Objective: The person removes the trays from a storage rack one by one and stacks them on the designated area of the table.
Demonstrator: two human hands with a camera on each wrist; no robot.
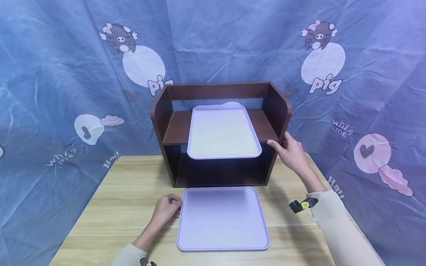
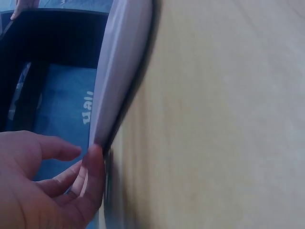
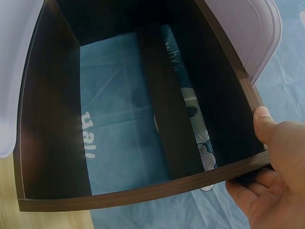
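Note:
A dark brown two-tier desktop shelf (image 1: 219,90) stands on the table. My right hand (image 1: 293,153) grips its right side; in the right wrist view the thumb (image 3: 264,121) lies on the wooden edge and the other fingers curl round the outside. On the upper board rests a pale lilac tray (image 1: 223,131), its front sticking out past the board. A second pale lilac tray (image 1: 223,221) lies before the shelf. At this lower tray's left edge is my left hand (image 1: 166,208), its curled fingers (image 2: 95,160) holding the rim. Some fingertips are hidden.
Beneath the shelf is a light wooden table (image 1: 129,195). A blue curtain (image 1: 213,40) with printed pigs and lettering hangs behind and along both sides. A black band (image 1: 303,205) sits on the right sleeve.

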